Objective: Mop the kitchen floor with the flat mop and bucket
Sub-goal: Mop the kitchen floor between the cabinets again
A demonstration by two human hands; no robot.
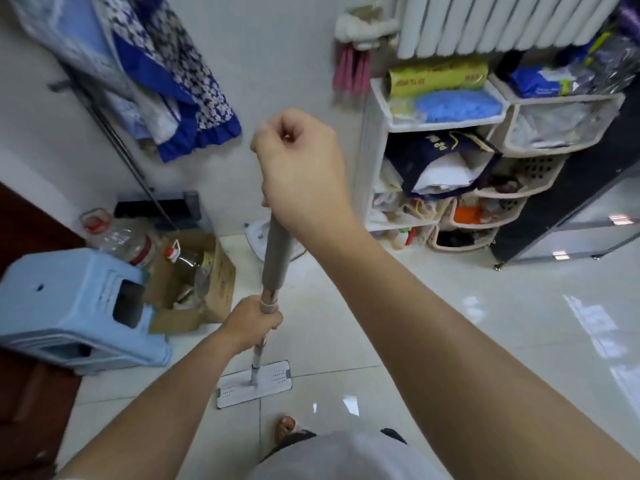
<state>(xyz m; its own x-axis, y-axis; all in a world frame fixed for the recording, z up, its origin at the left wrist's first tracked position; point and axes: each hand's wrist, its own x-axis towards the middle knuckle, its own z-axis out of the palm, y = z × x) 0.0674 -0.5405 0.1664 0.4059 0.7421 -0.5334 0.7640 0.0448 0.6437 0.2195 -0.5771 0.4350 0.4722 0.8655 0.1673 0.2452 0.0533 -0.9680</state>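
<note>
The flat mop stands nearly upright in front of me. Its white rectangular head (254, 384) lies flat on the pale tiled floor (450, 341), just ahead of my foot (286, 427). My right hand (301, 168) grips the top of the grey handle (275, 254), fingers curled round it. Lower down, my left hand (251, 327) grips the shaft where the grey sleeve ends at a beige collar. The light blue mop bucket (69, 306) sits on the floor to the left, apart from the mop head.
A cardboard box (204, 282) with bottles and a clear plastic jug (117, 237) stand beside the bucket. White shelves (433, 161) and beige baskets (502, 202) packed with goods fill the right wall under a radiator (502, 22). Blue cloths (156, 81) hang at upper left. Shiny floor extends right.
</note>
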